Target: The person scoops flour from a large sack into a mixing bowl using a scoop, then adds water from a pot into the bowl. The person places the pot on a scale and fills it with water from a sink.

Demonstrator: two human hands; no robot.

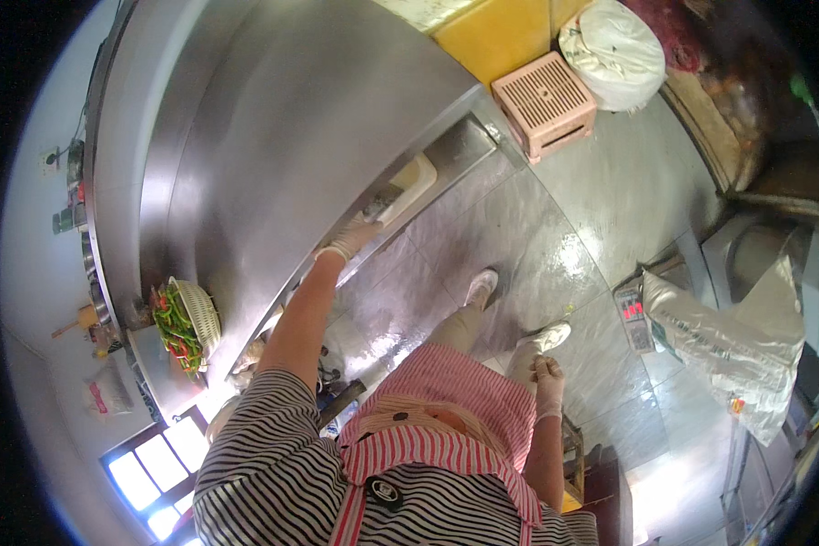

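Note:
My left hand (356, 235), in a thin translucent glove, reaches to the front edge of a steel counter (300, 116). Its fingers are at a pale plastic tub (420, 179) on a shelf or in a drawer below the counter top. Dark contents lie in the tub near my fingertips; whether I grip anything is not clear. My right hand (549, 382), also gloved, hangs beside my red-striped apron (443, 382) with its fingers curled. No object shows in it.
A white plastic basket (201, 317) of green and red peppers (176, 334) lies tilted on the counter's left end. A pink plastic stool (544, 95) and a white sack (614, 54) stand past the counter. A large bag (723, 341) is at right. The tiled floor (505, 225) looks wet.

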